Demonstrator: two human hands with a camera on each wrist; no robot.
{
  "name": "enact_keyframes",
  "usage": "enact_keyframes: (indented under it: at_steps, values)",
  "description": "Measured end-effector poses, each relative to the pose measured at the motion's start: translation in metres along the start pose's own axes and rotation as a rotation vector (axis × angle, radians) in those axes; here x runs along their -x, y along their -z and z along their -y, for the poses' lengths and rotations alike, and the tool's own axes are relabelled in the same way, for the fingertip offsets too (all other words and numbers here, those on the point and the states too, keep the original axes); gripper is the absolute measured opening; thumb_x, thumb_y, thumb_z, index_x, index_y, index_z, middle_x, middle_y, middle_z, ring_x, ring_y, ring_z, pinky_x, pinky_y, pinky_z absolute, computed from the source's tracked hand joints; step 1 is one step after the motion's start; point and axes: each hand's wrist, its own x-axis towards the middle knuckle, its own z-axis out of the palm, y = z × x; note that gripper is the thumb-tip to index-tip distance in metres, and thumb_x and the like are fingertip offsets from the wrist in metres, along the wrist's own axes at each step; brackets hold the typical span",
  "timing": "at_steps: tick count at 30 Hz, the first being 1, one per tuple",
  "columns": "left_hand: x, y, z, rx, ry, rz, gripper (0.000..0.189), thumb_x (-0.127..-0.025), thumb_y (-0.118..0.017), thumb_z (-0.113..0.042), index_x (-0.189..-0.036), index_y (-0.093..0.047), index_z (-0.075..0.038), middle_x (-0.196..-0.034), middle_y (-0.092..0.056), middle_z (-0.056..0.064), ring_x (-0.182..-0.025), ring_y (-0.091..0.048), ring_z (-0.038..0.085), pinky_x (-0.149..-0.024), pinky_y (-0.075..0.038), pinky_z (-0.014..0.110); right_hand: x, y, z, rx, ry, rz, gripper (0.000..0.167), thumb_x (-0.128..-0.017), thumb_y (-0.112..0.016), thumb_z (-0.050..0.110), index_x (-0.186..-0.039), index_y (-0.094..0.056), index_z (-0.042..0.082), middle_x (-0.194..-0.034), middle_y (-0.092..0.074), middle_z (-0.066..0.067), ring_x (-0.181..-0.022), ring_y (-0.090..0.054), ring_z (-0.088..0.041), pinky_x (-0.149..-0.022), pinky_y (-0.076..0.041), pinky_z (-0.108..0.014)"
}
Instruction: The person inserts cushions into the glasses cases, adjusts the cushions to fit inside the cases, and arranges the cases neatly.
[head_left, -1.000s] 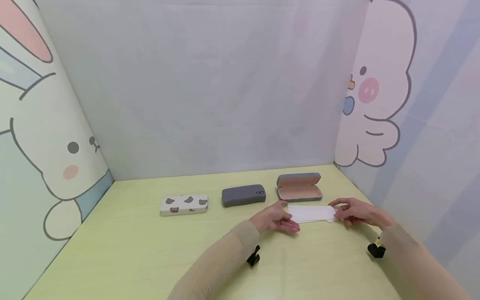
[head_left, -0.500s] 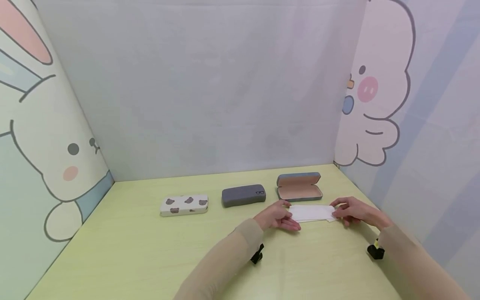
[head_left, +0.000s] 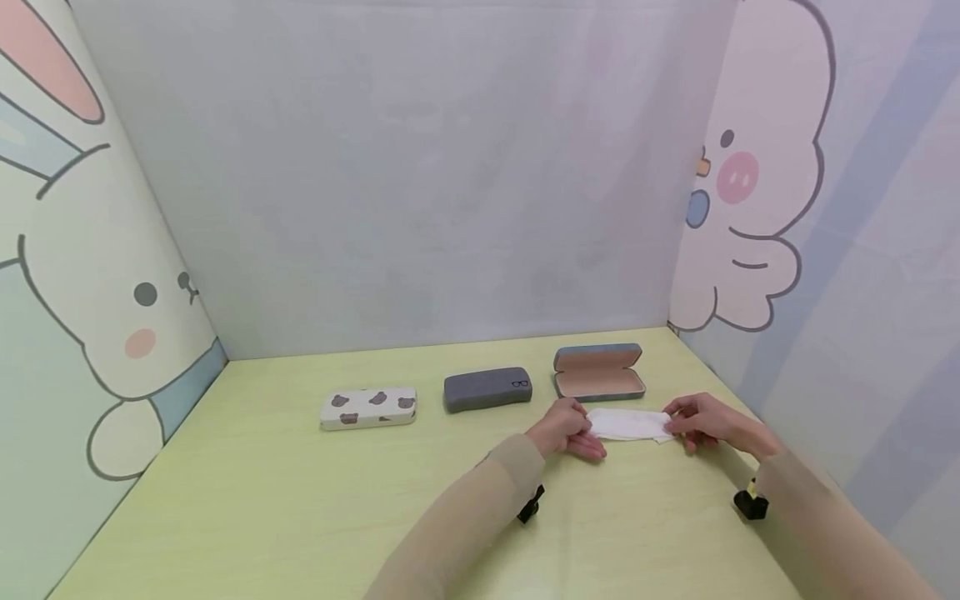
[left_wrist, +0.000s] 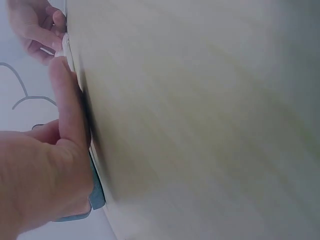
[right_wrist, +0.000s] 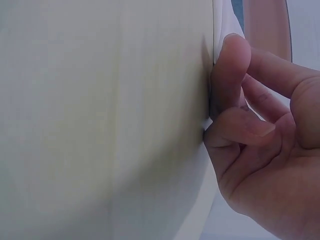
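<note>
A folded white cloth (head_left: 626,424), thin and strip-shaped, lies on the table between my hands. My left hand (head_left: 564,428) pinches its left end, the lower fingers stretched out along the table. At the opposite end my right hand (head_left: 708,421) pinches the cloth between thumb and fingers, with the other fingers bent against the tabletop. Just behind the cloth stands an open blue glasses case (head_left: 600,383) with a pinkish lining. In the right wrist view a white edge of the cloth (right_wrist: 227,25) shows beyond the fingertips.
A closed grey glasses case (head_left: 487,389) with a small glasses print lies left of the open one. Farther left is a white case (head_left: 368,409) with brown bear prints. Cartoon-printed and plain curtains (head_left: 450,183) enclose the pale yellow-green table (head_left: 300,517).
My left hand has shifted slightly to the right, and the cloth's left end has moved inward with it. The right hand has hardly moved. The cases stay where they were.
</note>
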Motion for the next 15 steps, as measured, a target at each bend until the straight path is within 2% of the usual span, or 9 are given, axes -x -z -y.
enact_keyframes:
  at_steps: [3,6,12,15]
  values:
    - [-0.0016,-0.0043,-0.0015,-0.025,0.016,-0.055,0.011,-0.09,-0.051,0.011,-0.093,-0.051,0.0,-0.082,-0.069,0.034,-0.082,-0.068,0.048,-0.065,-0.059,0.048,0.0001,-0.0007,0.0011,-0.001,-0.003,0.001,0.031,-0.092,-0.064,0.021,-0.11,-0.059,-0.005,-0.062,-0.061,-0.003,-0.048,-0.052,-0.009,-0.041,-0.036,-0.02]
    - [-0.0025,-0.0066,-0.0024,-0.029,0.033,-0.092,0.012,-0.09,-0.051,0.011,-0.097,-0.054,0.002,-0.08,-0.069,0.033,-0.082,-0.068,0.047,-0.064,-0.059,0.048,0.0,-0.0009,0.0017,-0.001,0.007,0.009,0.029,-0.094,-0.062,0.02,-0.108,-0.061,-0.005,-0.062,-0.062,-0.001,-0.049,-0.052,-0.008,-0.041,-0.036,-0.021]
    - [-0.0019,-0.0075,-0.0017,-0.006,0.047,-0.106,0.012,-0.09,-0.05,0.012,-0.1,-0.054,0.007,-0.08,-0.069,0.033,-0.082,-0.068,0.047,-0.063,-0.06,0.046,-0.0009,0.0023,0.0031,-0.008,0.019,0.032,0.028,-0.095,-0.06,0.019,-0.102,-0.062,-0.008,-0.062,-0.063,-0.002,-0.049,-0.048,-0.007,-0.042,-0.034,-0.02]
    - [-0.0025,-0.0063,-0.0017,0.016,0.051,-0.111,0.018,-0.089,-0.049,0.013,-0.107,-0.053,0.011,-0.078,-0.069,0.032,-0.08,-0.069,0.045,-0.061,-0.06,0.044,-0.0033,0.0046,0.0051,-0.006,0.028,0.038,0.028,-0.096,-0.059,0.019,-0.099,-0.062,-0.009,-0.062,-0.063,-0.002,-0.049,-0.047,-0.006,-0.042,-0.034,-0.02]
